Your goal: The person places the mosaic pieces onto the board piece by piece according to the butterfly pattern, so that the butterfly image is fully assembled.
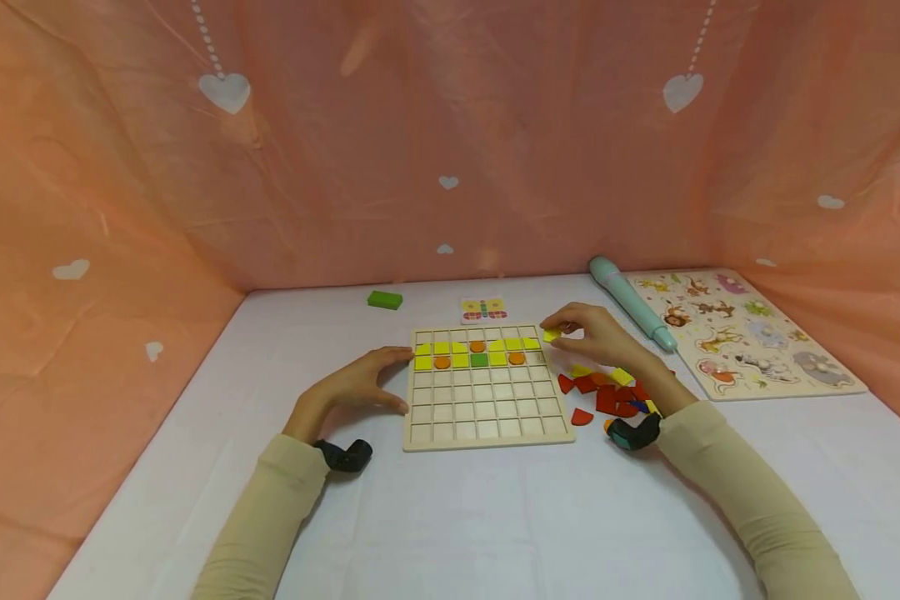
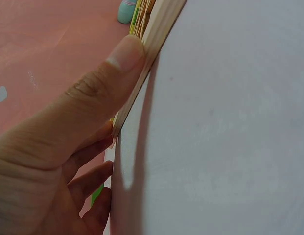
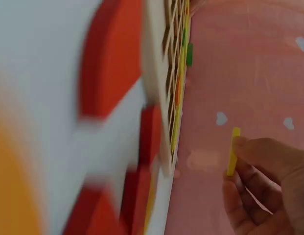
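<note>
A wooden grid board [image 1: 487, 408] lies on the table, its two upper visible rows holding yellow tiles, orange discs and a green square [image 1: 480, 360]. My left hand [image 1: 363, 379] rests at the board's left side; thumb and fingertips touch the edge, without curling round it. Between thumb and fingers, my right hand [image 1: 588, 333] pinches a small yellow tile [image 3: 233, 152], raised beside the board's upper right corner. The tile's full outline is hard to make out. Below that hand lies a pile of loose pieces [image 1: 607, 400], mostly red, some yellow, partly hidden by the wrist.
Behind the board lies a small picture card [image 1: 483, 310] with a butterfly pattern. A green block [image 1: 385, 300] sits at the back left. To the right are a mint-green stick-shaped device [image 1: 633, 304] and an animal puzzle board [image 1: 750, 333]. Pink cloth [image 1: 450, 125] hangs behind the table.
</note>
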A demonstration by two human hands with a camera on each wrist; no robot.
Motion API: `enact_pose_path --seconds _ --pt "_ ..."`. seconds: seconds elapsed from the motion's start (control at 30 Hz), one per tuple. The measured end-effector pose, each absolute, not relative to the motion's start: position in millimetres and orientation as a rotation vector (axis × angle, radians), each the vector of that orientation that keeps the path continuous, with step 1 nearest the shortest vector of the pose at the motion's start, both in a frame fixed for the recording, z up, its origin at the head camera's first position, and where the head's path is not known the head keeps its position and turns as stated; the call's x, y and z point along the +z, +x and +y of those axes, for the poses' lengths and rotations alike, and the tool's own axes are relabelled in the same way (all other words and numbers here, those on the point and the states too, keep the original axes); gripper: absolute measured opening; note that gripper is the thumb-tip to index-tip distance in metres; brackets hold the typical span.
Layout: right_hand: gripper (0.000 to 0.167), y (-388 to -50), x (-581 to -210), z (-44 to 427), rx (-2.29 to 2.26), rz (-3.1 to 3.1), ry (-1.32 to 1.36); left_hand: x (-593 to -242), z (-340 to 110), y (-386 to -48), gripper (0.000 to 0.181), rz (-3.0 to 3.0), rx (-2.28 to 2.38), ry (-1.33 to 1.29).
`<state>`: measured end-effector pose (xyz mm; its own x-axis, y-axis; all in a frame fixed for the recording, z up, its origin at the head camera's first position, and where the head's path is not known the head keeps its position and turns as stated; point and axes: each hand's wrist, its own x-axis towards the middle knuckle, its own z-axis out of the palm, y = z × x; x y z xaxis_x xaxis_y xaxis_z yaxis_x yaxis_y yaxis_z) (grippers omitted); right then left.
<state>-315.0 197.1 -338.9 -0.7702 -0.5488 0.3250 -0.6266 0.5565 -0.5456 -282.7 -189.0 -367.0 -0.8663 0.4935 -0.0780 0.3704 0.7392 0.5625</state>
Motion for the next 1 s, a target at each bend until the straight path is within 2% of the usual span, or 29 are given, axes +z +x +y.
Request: enact_pose_path --seconds 0.13,0.3,1.0 --pt "0.027 -320.8 -343.9 183.1 1.075 -2.683 1.063 -366.7 -188.8 -282.8 0.092 2.712 0.819 0.674" --pt "0.027 -326.1 -353.4 176.1 1.130 -2.799 0.998 -367.4 -188.3 -283.1 0.091 2.712 0.816 0.684" --pt "0.024 -327.2 -362.7 178.9 1.147 -2.831 1.037 -369.2 -189.1 -283.0 0.094 2.708 0.814 0.620"
